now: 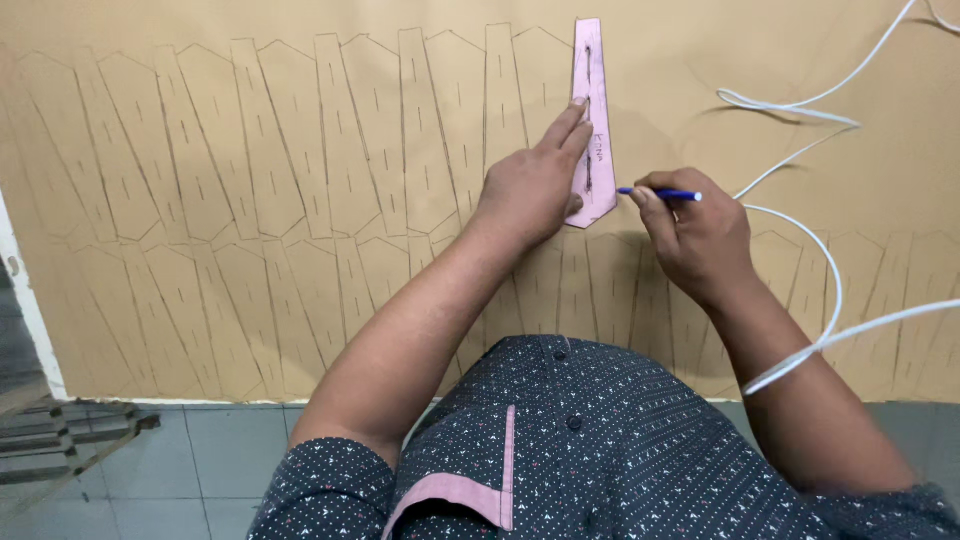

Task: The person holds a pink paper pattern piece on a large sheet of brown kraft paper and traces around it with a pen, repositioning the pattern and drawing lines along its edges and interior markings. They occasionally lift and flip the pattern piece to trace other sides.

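Dotted shirt (pixel 600 450) sat nearest; beyond it my left hand (pixel 530 185) pressed flat on the pink template (pixel 592 70), pinning it to the tan sheet (pixel 250 150), while my right hand (pixel 700 235) pinched a blue pen (pixel 660 193) against its edge.

Grey square floor tiles (pixel 200 470) with pale grout run below the counter's (pixel 150 395) near edge. At lower left lies a slatted wooden frame (pixel 70 450), weathered grey-brown. A white painted strip (pixel 30 310) borders the left edge. Lighting is even and soft.
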Demonstrator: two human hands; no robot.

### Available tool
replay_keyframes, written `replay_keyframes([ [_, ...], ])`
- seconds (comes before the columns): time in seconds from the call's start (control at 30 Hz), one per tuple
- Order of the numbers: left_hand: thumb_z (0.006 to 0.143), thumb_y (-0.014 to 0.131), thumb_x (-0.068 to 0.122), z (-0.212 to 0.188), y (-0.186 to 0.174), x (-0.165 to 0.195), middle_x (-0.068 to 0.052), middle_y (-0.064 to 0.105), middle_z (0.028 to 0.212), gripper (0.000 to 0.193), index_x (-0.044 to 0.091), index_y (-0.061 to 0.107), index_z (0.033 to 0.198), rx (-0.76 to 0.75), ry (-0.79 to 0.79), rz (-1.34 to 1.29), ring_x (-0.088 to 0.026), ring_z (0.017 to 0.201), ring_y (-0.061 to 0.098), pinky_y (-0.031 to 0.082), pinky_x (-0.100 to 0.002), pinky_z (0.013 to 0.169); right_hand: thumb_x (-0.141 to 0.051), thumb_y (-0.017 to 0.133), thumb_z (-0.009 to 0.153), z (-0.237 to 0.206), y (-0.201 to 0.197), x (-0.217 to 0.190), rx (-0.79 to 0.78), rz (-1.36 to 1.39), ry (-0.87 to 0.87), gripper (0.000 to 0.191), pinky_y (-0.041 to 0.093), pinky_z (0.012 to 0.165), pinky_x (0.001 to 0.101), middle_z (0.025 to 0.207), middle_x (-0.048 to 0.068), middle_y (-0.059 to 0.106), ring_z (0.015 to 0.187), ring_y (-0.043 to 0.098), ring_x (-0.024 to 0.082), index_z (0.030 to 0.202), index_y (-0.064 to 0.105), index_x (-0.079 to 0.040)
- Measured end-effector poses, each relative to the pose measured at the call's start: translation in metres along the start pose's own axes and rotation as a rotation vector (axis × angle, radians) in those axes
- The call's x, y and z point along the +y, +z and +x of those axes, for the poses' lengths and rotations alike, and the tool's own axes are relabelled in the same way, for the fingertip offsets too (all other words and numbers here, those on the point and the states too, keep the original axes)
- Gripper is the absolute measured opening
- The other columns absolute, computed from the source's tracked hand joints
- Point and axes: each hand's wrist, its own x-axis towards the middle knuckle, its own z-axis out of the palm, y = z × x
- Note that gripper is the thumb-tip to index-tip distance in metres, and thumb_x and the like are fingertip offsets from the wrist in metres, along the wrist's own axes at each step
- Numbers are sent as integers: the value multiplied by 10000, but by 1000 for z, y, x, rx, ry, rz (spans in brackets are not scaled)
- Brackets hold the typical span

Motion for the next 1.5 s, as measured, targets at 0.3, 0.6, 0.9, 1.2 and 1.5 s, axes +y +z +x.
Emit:
replay_keyframes([
  [0.3, 707, 889, 271, 8, -2, -1, -22, 369, 1590, 677, 188, 634, 1328, 90, 44, 156, -328, 1518, 241, 186, -652, 1192, -176, 711, 1063, -20, -2, -9, 10, 53, 32, 135, 530, 689, 332, 887, 94, 690, 758, 681, 217, 1070, 705, -41],
  [0.6, 676, 897, 276, 12, -4, -6, 68, 410, 1574, 485, 202, 676, 1102, 28, -44, 74, -306, 1519, 257, 68, -656, 1215, -111, 715, 1003, -28, 6, -24, -98, 171, -118, 94, 553, 716, 341, 945, 103, 701, 810, 700, 238, 1051, 700, -31],
  [0.9, 762, 830, 245, 14, 3, -13, 74, 437, 1549, 345, 238, 705, 1084, 94, -20, 52, -300, 1499, 287, 57, -691, 1200, -92, 744, 968, -18, 16, -31, -130, 156, -171, 113, 549, 708, 360, 915, 115, 691, 795, 693, 265, 1056, 712, -27],
  [1.2, 814, 796, 258, 13, 4, -17, 105, 426, 1564, 322, 217, 678, 1111, 76, -38, 18, -266, 1521, 267, 117, -716, 1186, -87, 730, 1057, 8, 16, -18, 77, 142, -147, 122, 566, 811, 350, 1047, 146, 707, 930, 716, 278, 1145, 697, -9],
  [1.5, 816, 789, 261, 14, 5, -16, 116, 425, 1560, 299, 227, 690, 1096, 75, -43, 20, -255, 1516, 269, 104, -703, 1196, -88, 757, 1018, 11, 18, -24, 74, -29, -217, 116, 558, 791, 378, 1014, 136, 710, 892, 698, 296, 1105, 715, -25],
])
